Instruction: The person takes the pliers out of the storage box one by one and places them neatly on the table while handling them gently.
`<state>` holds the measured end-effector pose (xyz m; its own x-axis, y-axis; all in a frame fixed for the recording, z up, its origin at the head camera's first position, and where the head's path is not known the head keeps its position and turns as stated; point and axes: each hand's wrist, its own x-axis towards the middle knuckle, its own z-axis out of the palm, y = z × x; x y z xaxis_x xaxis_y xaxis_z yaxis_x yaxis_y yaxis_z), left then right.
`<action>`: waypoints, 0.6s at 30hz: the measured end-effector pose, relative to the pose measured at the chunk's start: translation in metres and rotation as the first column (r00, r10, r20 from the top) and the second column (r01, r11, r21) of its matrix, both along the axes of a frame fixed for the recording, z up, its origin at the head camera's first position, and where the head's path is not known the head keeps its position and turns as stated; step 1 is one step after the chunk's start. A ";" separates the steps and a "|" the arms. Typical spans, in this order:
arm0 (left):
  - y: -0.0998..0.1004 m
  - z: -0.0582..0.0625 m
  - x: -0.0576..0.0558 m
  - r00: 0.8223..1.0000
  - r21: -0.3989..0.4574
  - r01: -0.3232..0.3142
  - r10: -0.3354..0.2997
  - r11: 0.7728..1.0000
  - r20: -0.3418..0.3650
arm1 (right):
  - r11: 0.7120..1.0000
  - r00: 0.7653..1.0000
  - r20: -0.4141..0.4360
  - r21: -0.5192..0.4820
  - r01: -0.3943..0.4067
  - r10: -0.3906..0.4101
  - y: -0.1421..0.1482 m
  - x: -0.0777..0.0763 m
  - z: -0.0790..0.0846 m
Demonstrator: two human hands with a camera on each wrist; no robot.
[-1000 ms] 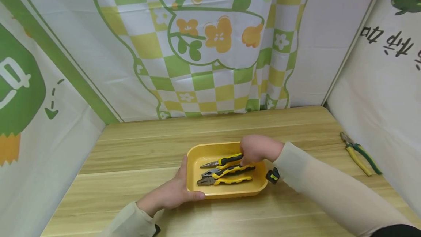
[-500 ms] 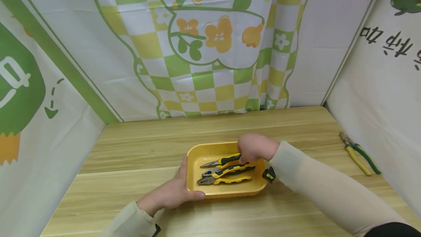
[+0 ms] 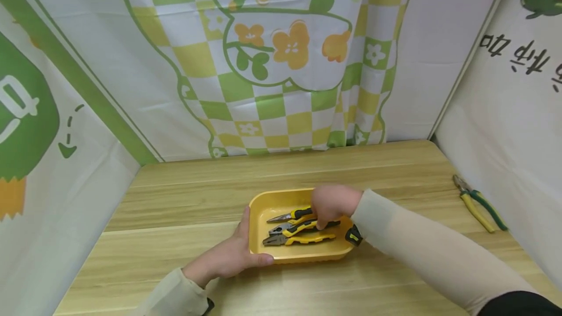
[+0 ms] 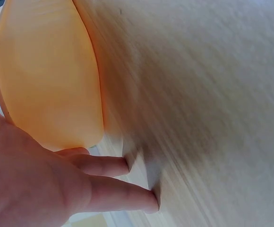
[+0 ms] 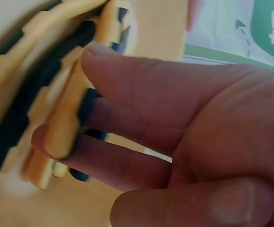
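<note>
In the head view, a yellow tray [image 3: 305,259] holds 3 pliers with yellow-and-black handles. Needle-nose pliers [image 3: 281,218] lie farthest back, with combination pliers [image 3: 285,228] in the middle and another pair of pliers [image 3: 303,241] in front. My right hand [image 3: 332,203] reaches into the tray's right half. In the right wrist view its thumb and fingers pinch a yellow-and-black pliers handle [image 5: 64,130]; the jaws of that pair are hidden there. My left hand [image 3: 232,255] rests against the tray's left end, thumb along the near rim, fingers straight; two fingertips touch the table in the left wrist view.
Diagonal pliers [image 3: 478,204] with green and yellow handles lie on the wooden table [image 3: 175,199] near its right edge. A checked, flowered cloth [image 3: 281,106] hangs behind, and printed white sheets [image 3: 505,111] close off both sides.
My right hand has shifted a little left and toward me over the pliers handles. The left hand, the tray and the pliers look unmoved.
</note>
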<state>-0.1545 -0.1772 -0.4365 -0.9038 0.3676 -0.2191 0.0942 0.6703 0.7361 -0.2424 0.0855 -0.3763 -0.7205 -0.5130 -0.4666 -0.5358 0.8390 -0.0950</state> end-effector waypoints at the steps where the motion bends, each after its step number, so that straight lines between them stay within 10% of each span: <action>1: 0.000 0.000 0.000 1.000 0.002 0.000 0.000 1.000 0.001 | 1.000 1.000 0.001 0.004 -0.003 0.003 -0.001 0.000 -0.001; 18: 0.000 0.001 -0.001 1.000 0.023 0.005 -0.005 1.000 -0.003 | 0.988 0.989 -0.044 0.076 -0.134 0.138 -0.010 0.003 -0.007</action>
